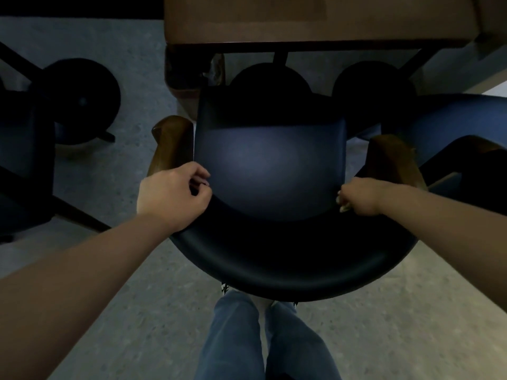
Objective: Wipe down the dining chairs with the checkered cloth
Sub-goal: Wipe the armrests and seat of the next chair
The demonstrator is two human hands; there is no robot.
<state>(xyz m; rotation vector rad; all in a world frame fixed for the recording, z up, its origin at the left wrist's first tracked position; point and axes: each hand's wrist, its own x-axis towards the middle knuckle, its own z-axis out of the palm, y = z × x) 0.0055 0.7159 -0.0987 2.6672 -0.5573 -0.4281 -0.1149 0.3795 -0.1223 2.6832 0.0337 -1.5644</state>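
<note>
Both hands were on the dark blue chair [270, 171], seen from above.

My left hand [171, 194] curled over the left end of the curved backrest, gripping it. My right hand [359, 197] was closed round a bunched pale cloth [344, 202] against the backrest's right end, beside the wooden armrest [389, 157]; I couldn't make out its checks.

The cloth [344, 204] barely peeks from the right hand [359, 198], pattern unreadable. At twelve o'clock the tabletop [315, 20] runs off frame; the stools beneath are lost in shadow.
</note>
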